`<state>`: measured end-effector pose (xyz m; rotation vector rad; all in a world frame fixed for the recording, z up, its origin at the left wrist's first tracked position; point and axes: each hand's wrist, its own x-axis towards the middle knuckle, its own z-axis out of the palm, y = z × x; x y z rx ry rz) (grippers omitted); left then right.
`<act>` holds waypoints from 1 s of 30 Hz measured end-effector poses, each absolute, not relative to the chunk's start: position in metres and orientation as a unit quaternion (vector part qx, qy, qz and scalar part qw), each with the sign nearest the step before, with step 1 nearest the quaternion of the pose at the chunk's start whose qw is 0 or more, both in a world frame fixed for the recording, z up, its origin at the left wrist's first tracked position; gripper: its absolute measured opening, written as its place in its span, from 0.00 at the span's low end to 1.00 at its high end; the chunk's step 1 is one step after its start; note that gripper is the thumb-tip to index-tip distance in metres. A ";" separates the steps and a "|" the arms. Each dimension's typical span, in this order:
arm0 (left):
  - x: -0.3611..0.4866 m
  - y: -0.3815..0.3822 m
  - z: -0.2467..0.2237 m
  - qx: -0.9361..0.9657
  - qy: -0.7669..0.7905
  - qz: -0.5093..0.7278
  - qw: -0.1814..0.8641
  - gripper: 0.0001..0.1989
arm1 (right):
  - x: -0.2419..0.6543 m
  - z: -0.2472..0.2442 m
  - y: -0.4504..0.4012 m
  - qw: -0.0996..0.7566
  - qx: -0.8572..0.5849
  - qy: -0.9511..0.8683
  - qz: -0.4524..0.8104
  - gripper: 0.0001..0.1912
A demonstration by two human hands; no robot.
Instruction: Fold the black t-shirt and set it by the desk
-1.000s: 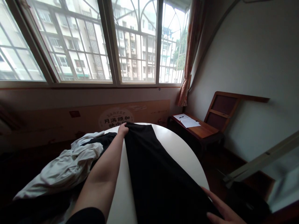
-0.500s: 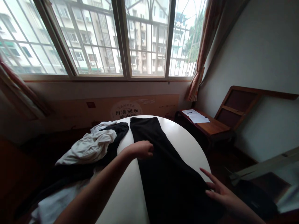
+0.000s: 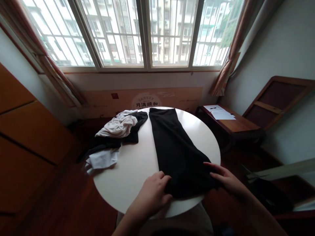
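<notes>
A long black garment (image 3: 174,147) lies flat over the right part of a round white table (image 3: 133,183), its wide end toward me. My left hand (image 3: 156,190) is at the garment's near left corner, its fingers bent around the edge of the cloth. At the near right corner, my right hand (image 3: 223,177) has its thumb and fingers closed on the black cloth. A heap of white clothes (image 3: 118,126) and black clothes (image 3: 133,137) is at the table's left side, with a white cloth (image 3: 102,160) hanging near the left edge.
A wooden bench (image 3: 236,123) with papers (image 3: 220,112) stands at the right, beside a leaning wooden frame (image 3: 278,98). Behind the table are a printed cardboard panel (image 3: 98,100) and barred windows. An orange cabinet (image 3: 31,131) is at the left.
My left hand has moved from the middle of the garment to its near left corner. My right hand has closed on the near right corner. The view has tilted down and turned left.
</notes>
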<state>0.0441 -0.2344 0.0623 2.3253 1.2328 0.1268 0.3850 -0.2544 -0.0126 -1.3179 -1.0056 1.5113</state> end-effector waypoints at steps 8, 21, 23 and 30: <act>0.034 -0.246 0.042 0.781 0.516 0.242 0.256 0.11 | 0.372 0.003 -0.264 0.426 -0.555 -0.418 0.580 0.35; -0.027 -0.252 0.052 0.747 0.490 0.282 0.350 0.06 | 0.329 -0.011 -0.277 0.420 -0.551 -0.427 0.582 0.37; -0.025 -0.259 0.054 0.747 0.516 0.303 0.288 0.05 | 0.328 -0.009 -0.279 0.422 -0.550 -0.422 0.584 0.37; -0.030 -0.288 0.040 0.710 0.601 0.336 0.146 0.05 | 0.322 -0.004 -0.293 0.385 -0.568 -0.476 0.551 0.37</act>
